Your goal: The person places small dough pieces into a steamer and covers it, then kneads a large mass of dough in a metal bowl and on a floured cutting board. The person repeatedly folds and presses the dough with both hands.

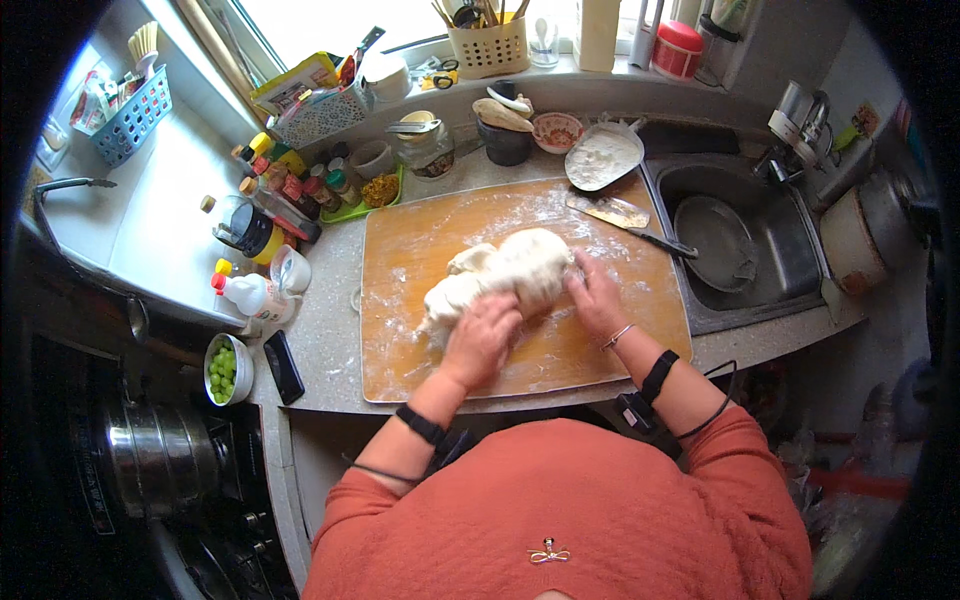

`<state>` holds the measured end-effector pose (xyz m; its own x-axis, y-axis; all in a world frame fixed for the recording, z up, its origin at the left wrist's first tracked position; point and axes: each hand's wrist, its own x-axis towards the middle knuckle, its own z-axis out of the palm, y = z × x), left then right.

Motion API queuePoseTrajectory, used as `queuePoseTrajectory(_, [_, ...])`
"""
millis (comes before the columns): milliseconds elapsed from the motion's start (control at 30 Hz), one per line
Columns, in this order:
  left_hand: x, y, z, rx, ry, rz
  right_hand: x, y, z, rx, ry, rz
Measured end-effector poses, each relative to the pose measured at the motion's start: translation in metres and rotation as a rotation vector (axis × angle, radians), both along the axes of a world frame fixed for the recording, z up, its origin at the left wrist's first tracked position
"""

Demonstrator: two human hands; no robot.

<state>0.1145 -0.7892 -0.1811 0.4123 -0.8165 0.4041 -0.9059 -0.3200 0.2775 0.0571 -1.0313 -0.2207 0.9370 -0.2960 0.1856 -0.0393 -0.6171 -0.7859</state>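
A large lump of white dough [517, 262] lies on a floured wooden board [405, 232], stretched from lower left to upper right. My left hand [484, 337] touches its near side with curled fingers; the fingertips are blurred. At the dough's right end, my right hand [594, 291] rests its fingers against the side, and some of them are hidden. A dough scraper or broad knife [611, 212] with a dark handle lies at the board's upper right, its blade smeared with dough. Just behind the board stands a container of flour [602, 156].
A sink [780, 255] holding a round pan adjoins the board's right side. Bottles [259, 296] and jars line the left, near a bowl of green grapes [225, 371] and a phone [283, 367]. A steel pot [161, 457] stands lower left.
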Motion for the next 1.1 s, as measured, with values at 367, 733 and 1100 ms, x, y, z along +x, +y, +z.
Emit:
queuePoseTrajectory(367, [-0.011,0.001,0.007,0.291,0.155,0.255,0.020,0.042,0.028,-0.543,-0.002,0.334])
queuePoseTrajectory(733, [0.013,0.014,0.038,-0.735,1.326,0.083,0.040,0.046,0.054,0.024,0.036,0.200])
queuePoseTrajectory(1100, [0.002,-0.005,0.062,-1.486,1.559,-0.086,0.035,0.120,0.072,1.040,0.089,0.205])
